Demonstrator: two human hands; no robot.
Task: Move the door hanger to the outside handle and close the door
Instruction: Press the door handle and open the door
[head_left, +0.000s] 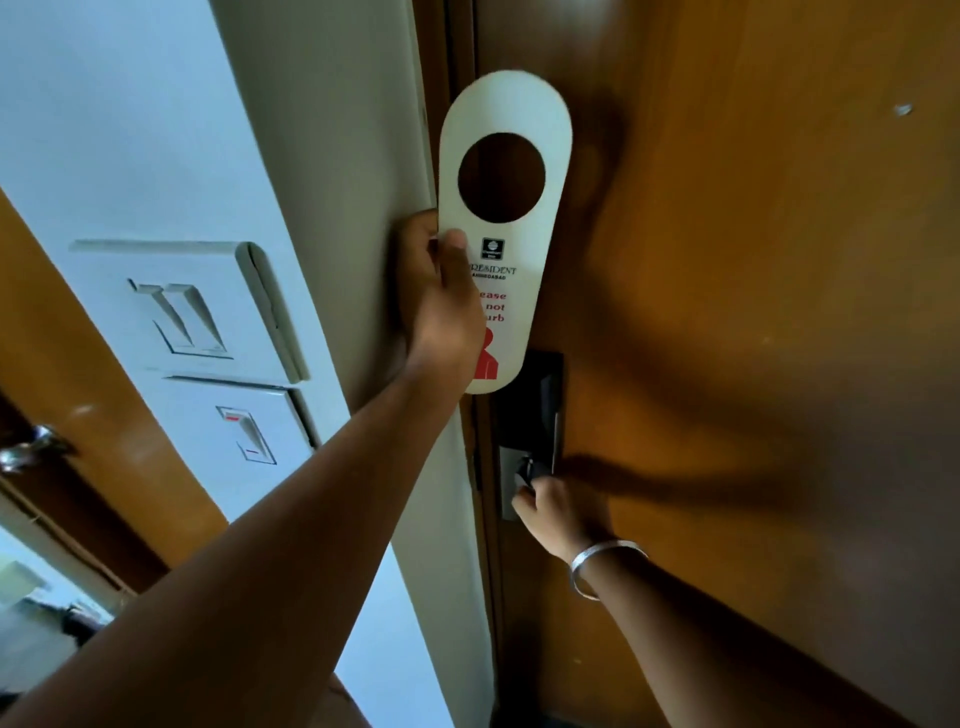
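Note:
A white door hanger (524, 124) with a round hole and red "do not disturb" lettering is held upright in front of the door's left edge. My left hand (441, 291) is shut on its lower left side, thumb across the print. The brown wooden door (753, 260) fills the right half of the view. Lower down, my right hand (556, 512), with a silver bangle on the wrist, is closed around the door handle (527, 473) below a dark lock plate (545, 395). Most of the handle is hidden by the fingers.
A pale wall corner (337, 182) stands just left of the door. Two white switch plates (208, 306) are mounted on the wall. At far left, another wooden door with a metal handle (31, 447) is visible.

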